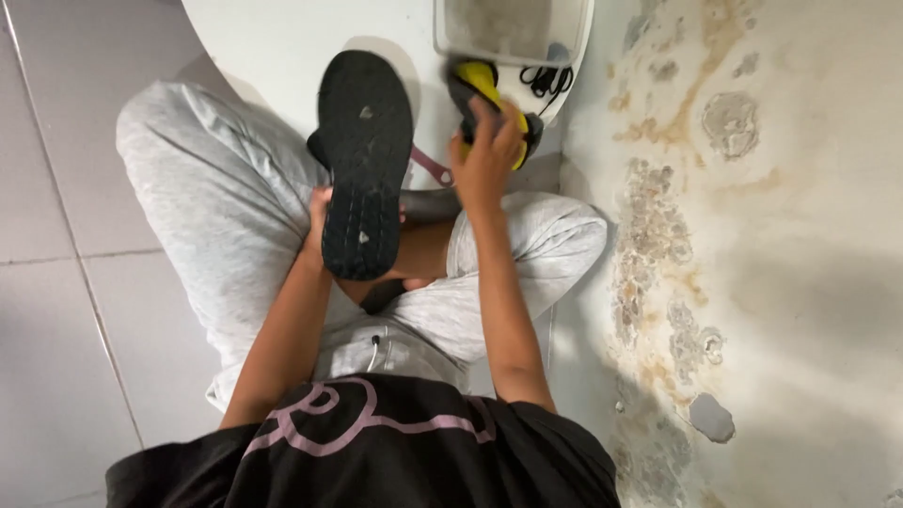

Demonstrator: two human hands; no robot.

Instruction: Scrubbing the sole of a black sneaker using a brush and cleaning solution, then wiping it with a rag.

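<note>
left hand [318,218]: closed round the heel end of a black shoe [365,165], fingers wrapped behind it, so the grip is full and holding.
black shoe: stands nearly upright over the lap, sole turned to the camera, toe up toward the white table [282,42]; the tread shows 2 or 3 pale specks stuck in it.
right hand [487,155]: clasped tight on a yellow and black brush [484,99] – blurred here, so it could be a scrubber or sponge of some kind; it is lifted just to the right of the shoe, not touching it.
pink strap [431,166]: a thin strip between the shoe and the right hand, hanging near the table edge; what it belongs to i cannot tell.
doing it well: my judgement is that the left hand should keep the heel firm against the knee so the sole does not twist, and the brush should meet the tread flat, working along the grooves where the specks sit.
lap: grey trousers [216,188], legs crossed on a tiled floor [56,282].
table top: a clear plastic tub [513,28] and a coil of black cord [547,80] beside the brush.
right side: a stained, peeling wall [752,235] close by.
</note>
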